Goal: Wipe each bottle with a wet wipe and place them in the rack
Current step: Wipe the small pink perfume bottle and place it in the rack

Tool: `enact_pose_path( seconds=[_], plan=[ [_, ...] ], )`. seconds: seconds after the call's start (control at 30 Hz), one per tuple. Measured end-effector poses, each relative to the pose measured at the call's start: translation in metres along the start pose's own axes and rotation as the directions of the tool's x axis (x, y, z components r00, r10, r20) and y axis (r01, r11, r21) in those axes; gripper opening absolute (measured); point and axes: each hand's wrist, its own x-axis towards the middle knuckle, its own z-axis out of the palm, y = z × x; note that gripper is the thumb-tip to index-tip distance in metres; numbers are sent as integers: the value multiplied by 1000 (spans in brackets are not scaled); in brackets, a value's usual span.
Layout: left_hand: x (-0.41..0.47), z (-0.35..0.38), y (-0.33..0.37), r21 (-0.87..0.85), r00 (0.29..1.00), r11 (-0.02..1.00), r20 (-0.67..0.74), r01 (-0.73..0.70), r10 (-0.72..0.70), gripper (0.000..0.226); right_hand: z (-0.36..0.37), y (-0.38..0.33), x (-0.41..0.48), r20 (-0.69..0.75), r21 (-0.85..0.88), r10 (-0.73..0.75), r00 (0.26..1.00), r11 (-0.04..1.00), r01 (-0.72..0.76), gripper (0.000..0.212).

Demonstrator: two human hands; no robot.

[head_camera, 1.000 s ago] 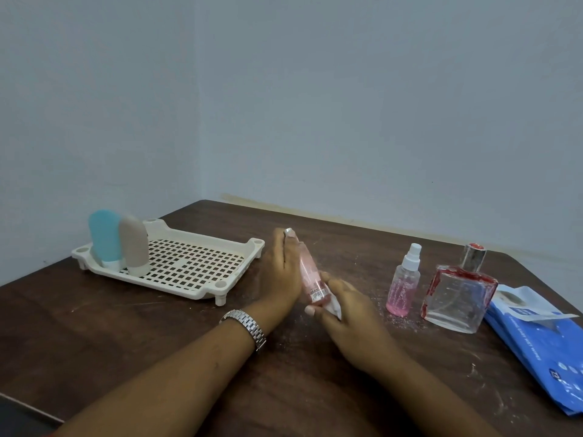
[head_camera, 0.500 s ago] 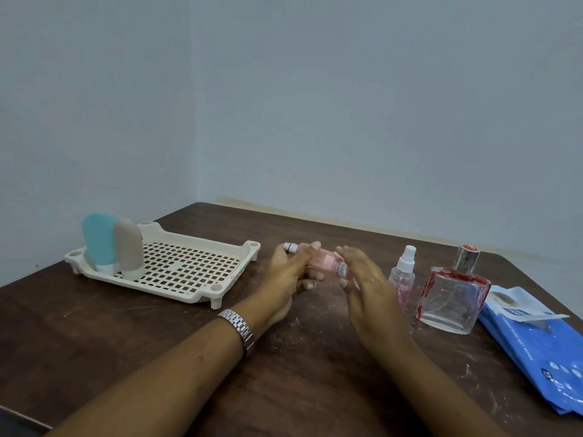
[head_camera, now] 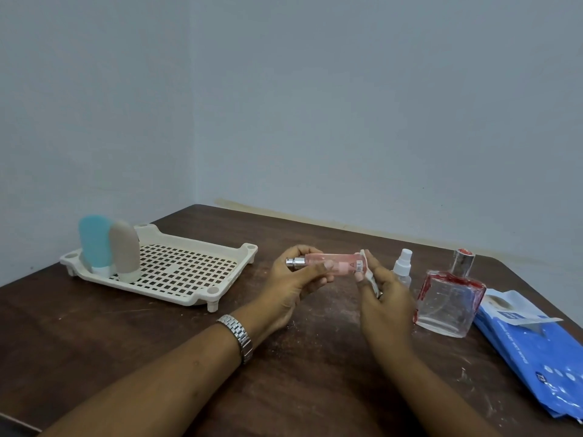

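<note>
currently, a slim pink spray bottle (head_camera: pixel 331 263) is held level above the wooden table (head_camera: pixel 126 335), between the two hands. its silver nozzle end is gripped by the curled fingers and thumb of the left hand (head_camera: pixel 296 282); a steel wristwatch (head_camera: pixel 237 335) is worn on that wrist. a white wet wipe (head_camera: pixel 369 276) is pinched by the right hand (head_camera: pixel 383 298) and is pressed against the bottle's base end. in the cream rack (head_camera: pixel 176 275) — at the table's left — a blue bottle (head_camera: pixel 94 241) and a beige bottle (head_camera: pixel 124 250) are stood cap-down, side by side, at its left end. right of the hands, a small clear spray bottle (head_camera: pixel 403 266) and a square glass perfume bottle (head_camera: pixel 448 301) are stood upright on the table — a blue wet wipe pack (head_camera: pixel 536 351) is laid just beside them.
</note>
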Motion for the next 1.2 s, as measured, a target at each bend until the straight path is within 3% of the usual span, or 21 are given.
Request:
enact_pose_path(
  seconds=[0.27, 0.47, 0.6, 0.73, 0.83, 1.0, 1.1, 1.2],
  plan=[
    [-1, -3, 2, 143, 996, 986, 57, -80, 73, 25, -13, 10, 8, 1, 50, 160, 987, 986, -159, 14],
    [1, -7, 6, 315, 981, 933, 134, -176, 140, 28, -12, 10, 7, 256, 178, 292, 922, 923, -342, 20],
    [1, -8, 8, 375, 974, 903, 166, -209, 156, 27, -15, 13, 10, 176, 91, 305, 936, 942, -324, 8],
    [3, -10, 7, 382, 972, 897, 161, -221, 171, 25, -16, 15, 10, 133, 31, 318, 939, 945, -325, 13],
    [5, -13, 10, 386, 977, 899, 139, -206, 164, 23, -16, 11, 10, 72, -93, 228, 971, 971, -221, 14],
    [5, -15, 14, 434, 977, 875, 107, -213, 185, 35, -14, -1, 7, 12, -337, -144, 989, 931, 140, 19],
    [4, -12, 8, 447, 976, 868, 68, -216, 208, 42, -8, -4, 1, 214, -403, -233, 949, 863, 303, 31],
    [4, -8, 0, 448, 969, 865, 16, -226, 245, 51, 0, -6, -8, 449, -301, -253, 857, 860, 412, 42]
  ],
)
